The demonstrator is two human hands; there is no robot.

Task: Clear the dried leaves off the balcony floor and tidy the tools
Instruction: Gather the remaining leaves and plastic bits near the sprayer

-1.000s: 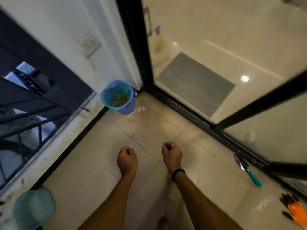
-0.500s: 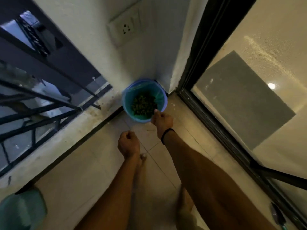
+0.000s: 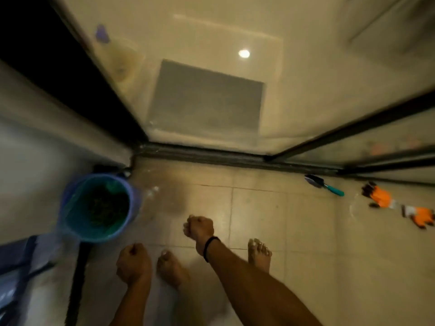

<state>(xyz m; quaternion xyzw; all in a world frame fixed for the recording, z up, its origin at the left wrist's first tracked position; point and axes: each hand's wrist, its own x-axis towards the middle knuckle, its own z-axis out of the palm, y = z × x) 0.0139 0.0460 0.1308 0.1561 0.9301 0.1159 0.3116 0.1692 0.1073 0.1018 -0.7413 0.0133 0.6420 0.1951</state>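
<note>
Trowel (image 3: 323,184); orange gloves (image 3: 381,198); door track (image 3: 211,156) alongside

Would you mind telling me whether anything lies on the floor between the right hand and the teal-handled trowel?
Nothing visible: only bare tile separates the right hand from the trowel by the door track. The orange gloves lie beyond it, farther right.

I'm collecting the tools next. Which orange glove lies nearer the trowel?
The glove just right of the teal-handled trowel; the other glove lies farther right, near the picture's edge.
</note>
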